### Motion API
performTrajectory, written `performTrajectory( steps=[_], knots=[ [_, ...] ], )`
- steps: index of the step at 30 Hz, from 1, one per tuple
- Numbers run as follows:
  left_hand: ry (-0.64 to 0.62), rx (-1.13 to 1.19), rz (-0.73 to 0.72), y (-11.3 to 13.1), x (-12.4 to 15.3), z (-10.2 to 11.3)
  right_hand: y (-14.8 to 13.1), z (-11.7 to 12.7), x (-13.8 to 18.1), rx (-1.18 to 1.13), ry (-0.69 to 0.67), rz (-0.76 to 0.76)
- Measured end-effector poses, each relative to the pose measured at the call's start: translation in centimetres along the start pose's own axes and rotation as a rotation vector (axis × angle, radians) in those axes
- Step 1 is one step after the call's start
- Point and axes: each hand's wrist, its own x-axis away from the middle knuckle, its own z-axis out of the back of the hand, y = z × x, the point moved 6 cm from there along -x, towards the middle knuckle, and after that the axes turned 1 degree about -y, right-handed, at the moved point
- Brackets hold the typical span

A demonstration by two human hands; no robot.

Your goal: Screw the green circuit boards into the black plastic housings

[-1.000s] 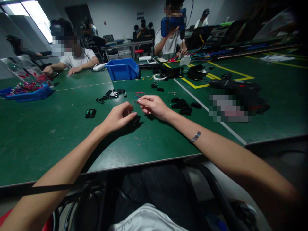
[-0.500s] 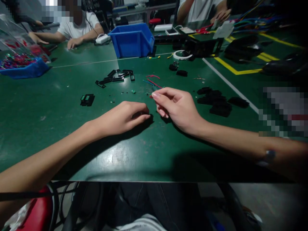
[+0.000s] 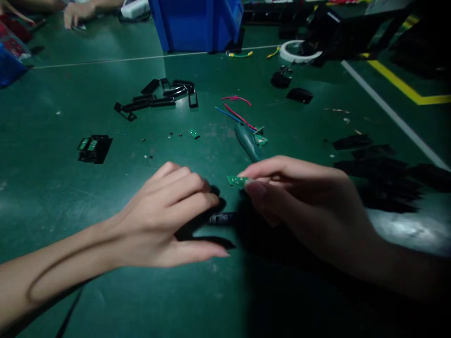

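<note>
My right hand (image 3: 303, 202) pinches a small green circuit board (image 3: 235, 180) between thumb and forefinger, just above the green table (image 3: 52, 188). My left hand (image 3: 172, 216) rests beside it, fingers curled over a small black part (image 3: 220, 218) lying on the table; the grip itself is partly hidden. Just beyond the hands lie another small green board with red and blue wires (image 3: 239, 115) and a dark green tool (image 3: 248, 141).
Black plastic frames (image 3: 158, 96) lie scattered at the upper left, a black block with green chips (image 3: 93, 148) at the left. More black parts (image 3: 380, 169) pile at the right. A blue bin (image 3: 197, 23) and a tape roll (image 3: 299, 51) stand at the back. Another person's hand (image 3: 75, 11) rests far left.
The view has dipped down and closer to the table. My right hand now shows a small green board in its pinch; my left hand stays curled over the black part.
</note>
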Motion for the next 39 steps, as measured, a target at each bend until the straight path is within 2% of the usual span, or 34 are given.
performTrajectory(
  steps=[4,14,19,27,39],
  knots=[
    [-0.084,0.038,0.055,0.0,0.4,-0.7,-0.3,0.0,-0.1,0.093,0.018,0.019],
    [-0.071,0.052,0.148,-0.7,0.6,-0.5,-0.6,-0.5,0.3,0.236,-0.067,0.103],
    [-0.067,0.066,0.216,-1.1,0.7,-0.5,-0.4,-0.6,0.4,0.326,-0.101,0.099],
    [-0.061,0.111,0.235,-1.1,0.6,-0.4,-0.1,-0.4,0.4,0.353,-0.147,0.076],
    [-0.052,0.118,0.225,-1.2,0.6,-0.4,-0.5,-0.9,0.4,0.376,-0.218,0.138]
  ],
)
